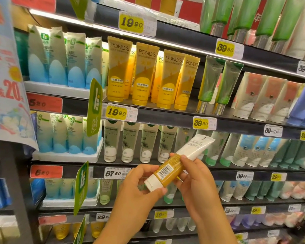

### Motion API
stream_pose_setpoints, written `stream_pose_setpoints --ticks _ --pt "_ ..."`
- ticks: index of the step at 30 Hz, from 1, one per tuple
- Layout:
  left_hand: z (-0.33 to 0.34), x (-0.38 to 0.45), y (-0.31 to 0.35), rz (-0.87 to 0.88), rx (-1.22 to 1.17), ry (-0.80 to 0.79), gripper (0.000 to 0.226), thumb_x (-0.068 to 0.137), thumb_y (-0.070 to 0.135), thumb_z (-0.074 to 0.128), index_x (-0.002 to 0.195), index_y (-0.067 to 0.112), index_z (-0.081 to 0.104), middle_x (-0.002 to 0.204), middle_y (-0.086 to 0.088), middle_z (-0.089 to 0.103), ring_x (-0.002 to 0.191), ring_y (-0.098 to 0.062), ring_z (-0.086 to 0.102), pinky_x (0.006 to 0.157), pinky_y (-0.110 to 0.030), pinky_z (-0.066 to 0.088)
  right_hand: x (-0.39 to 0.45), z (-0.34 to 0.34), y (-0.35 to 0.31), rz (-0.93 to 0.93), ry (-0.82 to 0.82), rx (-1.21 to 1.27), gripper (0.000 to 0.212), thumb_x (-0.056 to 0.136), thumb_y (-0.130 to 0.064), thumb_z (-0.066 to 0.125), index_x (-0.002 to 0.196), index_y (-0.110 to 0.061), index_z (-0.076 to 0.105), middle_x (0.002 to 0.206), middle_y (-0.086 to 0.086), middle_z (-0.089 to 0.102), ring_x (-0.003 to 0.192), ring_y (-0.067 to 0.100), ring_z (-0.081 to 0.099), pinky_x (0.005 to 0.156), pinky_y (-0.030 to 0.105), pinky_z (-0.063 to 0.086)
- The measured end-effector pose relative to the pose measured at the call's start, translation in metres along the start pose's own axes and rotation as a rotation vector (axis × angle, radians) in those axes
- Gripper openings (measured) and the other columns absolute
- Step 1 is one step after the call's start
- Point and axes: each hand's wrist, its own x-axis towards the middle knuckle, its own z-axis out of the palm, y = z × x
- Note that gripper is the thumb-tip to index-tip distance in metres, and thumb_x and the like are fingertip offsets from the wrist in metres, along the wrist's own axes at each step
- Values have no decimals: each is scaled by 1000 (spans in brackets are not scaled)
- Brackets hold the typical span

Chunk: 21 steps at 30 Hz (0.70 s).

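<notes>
I hold a cosmetic tube (pixel 176 161) in front of the shelves, tilted with its white cap at the lower left and its white crimped end at the upper right. Its lower half is mustard yellow with a barcode facing me. My left hand (pixel 139 184) grips the white cap end with thumb and fingers. My right hand (pixel 195 175) holds the tube's middle from the right, fingers curled round it.
Shop shelves fill the view. Yellow Pond's tubes (pixel 144 74) stand on the shelf above, blue-white tubes (pixel 60 60) at left, green tubes (pixel 217 83) and pink-white tubes (pixel 264 97) at right. Price tags (pixel 116 112) line the shelf edges. A paper poster (pixel 5 76) hangs at the left.
</notes>
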Motion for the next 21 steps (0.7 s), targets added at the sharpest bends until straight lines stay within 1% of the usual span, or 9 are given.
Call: stream_pose_setpoints --ticks 2,4,8,10,12,15,17,19,21 --pt "-2 0 0 -52 -77 -19 36 69 5 78 91 31 68 90 11 70 83 -5 66 74 -25 56 1 1 -1 -13 -32 -13 27 81 -24 57 104 -10 63 87 5 71 78 16 66 73 33 54" --pt "-5 1 4 -140 -236 -53 32 67 1 77 90 23 71 90 5 72 79 -14 70 71 -30 58 1 2 -3 -34 -60 -13 36 75 -31 58 103 -9 63 88 7 70 78 17 67 70 33 56" --pt "-19 4 12 -333 -562 -192 43 53 7 76 95 3 69 85 -13 72 72 -21 70 63 -32 59 4 3 -7 -37 -112 74 33 77 -25 56 104 -9 63 85 6 71 77 18 69 66 35 59" --pt "-25 6 17 -405 -638 -248 41 54 7 75 93 -1 71 86 -17 72 73 -24 70 63 -34 59 6 4 -10 -26 -130 99 32 77 -21 56 106 -6 62 81 5 71 73 17 68 65 36 59" --pt "-27 6 22 -458 -698 -293 29 57 7 73 85 -1 74 85 -21 71 72 -26 70 61 -34 59 7 6 -12 -13 -136 97 35 77 -18 57 109 -4 61 81 6 70 71 17 67 61 35 58" --pt "-26 3 27 -508 -782 -349 16 63 6 68 74 -2 75 79 -25 69 66 -30 69 54 -33 58 8 9 -12 3 -114 85 31 75 -18 58 104 -6 62 80 6 71 67 16 67 55 32 56" --pt "-25 2 28 -542 -840 -369 14 66 5 71 75 -5 74 80 -28 67 65 -34 69 54 -35 59 8 10 -11 24 -84 75 31 75 -20 60 102 -6 63 82 8 71 67 17 67 55 33 57" --pt "-23 3 29 -573 -880 -383 22 65 9 81 79 -8 73 83 -29 67 66 -35 68 55 -36 59 8 9 -10 56 -54 71 35 74 -22 61 104 -4 63 87 12 69 69 20 67 58 34 58" --pt "-22 3 31 -593 -909 -407 25 60 7 77 80 -8 73 85 -29 67 68 -35 68 55 -36 59 8 9 -10 90 -31 72 37 74 -22 62 105 -1 62 90 16 67 71 23 65 58 34 58"
